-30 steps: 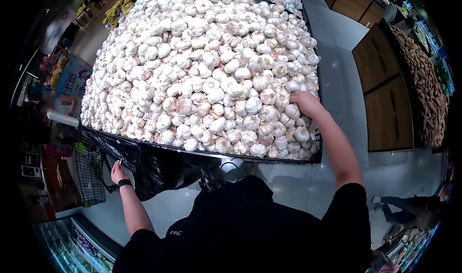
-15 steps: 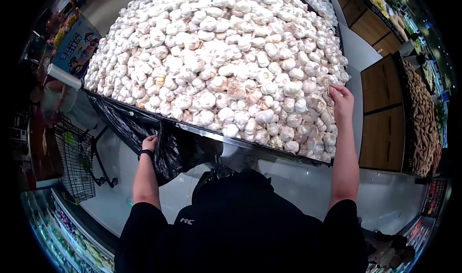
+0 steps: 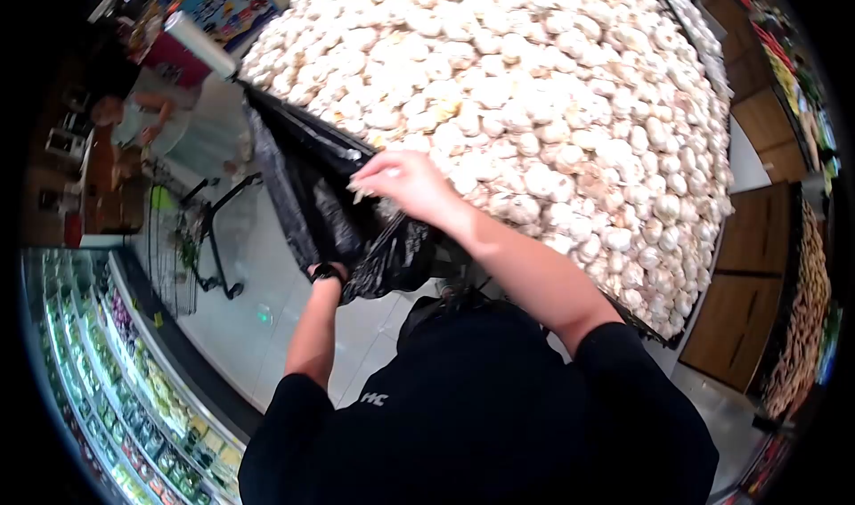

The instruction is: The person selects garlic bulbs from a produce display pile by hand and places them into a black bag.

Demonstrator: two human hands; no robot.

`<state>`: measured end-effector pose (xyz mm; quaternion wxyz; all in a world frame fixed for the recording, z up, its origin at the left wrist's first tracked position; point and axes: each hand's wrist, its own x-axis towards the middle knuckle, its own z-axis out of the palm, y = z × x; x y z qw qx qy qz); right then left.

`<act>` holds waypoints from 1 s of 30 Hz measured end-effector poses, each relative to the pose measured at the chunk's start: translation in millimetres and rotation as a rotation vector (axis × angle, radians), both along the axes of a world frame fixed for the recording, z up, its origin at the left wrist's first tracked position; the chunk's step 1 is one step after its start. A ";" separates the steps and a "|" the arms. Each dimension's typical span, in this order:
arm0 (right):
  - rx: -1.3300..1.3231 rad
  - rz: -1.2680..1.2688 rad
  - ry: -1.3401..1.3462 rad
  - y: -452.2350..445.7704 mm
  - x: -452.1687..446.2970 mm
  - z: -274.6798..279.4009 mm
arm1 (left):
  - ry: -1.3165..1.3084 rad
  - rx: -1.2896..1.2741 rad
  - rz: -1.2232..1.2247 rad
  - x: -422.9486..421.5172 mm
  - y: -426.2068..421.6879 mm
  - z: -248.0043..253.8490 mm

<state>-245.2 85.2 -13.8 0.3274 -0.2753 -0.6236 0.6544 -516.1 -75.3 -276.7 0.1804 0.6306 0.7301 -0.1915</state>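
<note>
A large heap of white garlic bulbs (image 3: 570, 122) fills the display stand in front of me. A black plastic bag (image 3: 307, 180) hangs wide at the stand's front left edge. My left hand (image 3: 328, 271), with a dark band on the wrist, is closed on the near edge of the bag; its fingers are partly hidden by the plastic. Over the bag's mouth, my right hand (image 3: 408, 184) pinches pale scraps that look like dry garlic skin (image 3: 358, 193). The scraps hang from the fingertips, just above the dark opening.
A white plastic roll (image 3: 200, 44) sits at the stand's left corner. To the left are a wire shopping cart (image 3: 169, 264) and a person (image 3: 147, 118). A lit refrigerated shelf (image 3: 116, 380) runs along the lower left. Wooden cabinets (image 3: 744, 300) with produce stand to the right.
My right hand has moved from the garlic's right edge across to the bag at the left, with pale scraps in its fingers. My left hand stays on the bag. The view has turned left.
</note>
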 end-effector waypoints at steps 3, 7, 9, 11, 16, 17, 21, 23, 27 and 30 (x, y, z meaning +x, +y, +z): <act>0.328 0.113 -0.251 -0.7 -66.2 -79.6 | -0.093 -0.101 -0.007 -10.5 -13.8 21.7; 0.816 0.421 -1.032 -23.7 -89.1 -153.5 | -0.040 -0.401 0.112 -21.9 -38.5 55.2; 0.759 0.488 -0.987 -13.8 -90.3 -135.2 | 0.013 -0.522 0.162 -24.2 -40.7 76.2; 0.834 0.163 -0.649 -8.6 -44.2 -74.1 | 0.041 -0.528 0.199 -20.9 -36.8 97.0; 0.808 -0.589 -0.578 15.0 170.4 20.5 | -0.136 0.058 0.260 7.6 0.3 144.9; 0.578 -0.802 -0.589 16.4 223.7 32.7 | -0.160 0.145 0.245 14.1 10.8 151.3; 0.702 -1.387 -1.140 22.7 420.1 38.1 | -0.242 0.407 0.197 77.1 61.5 210.0; 0.714 -1.378 -1.272 25.6 467.6 12.2 | -0.296 0.494 0.129 103.0 83.0 222.7; 0.337 -1.157 -1.096 19.4 505.1 4.0 | -0.408 0.550 0.062 158.9 106.6 245.7; 0.316 -1.179 -1.244 4.6 546.3 -6.3 | -0.467 0.530 0.051 190.1 105.1 254.3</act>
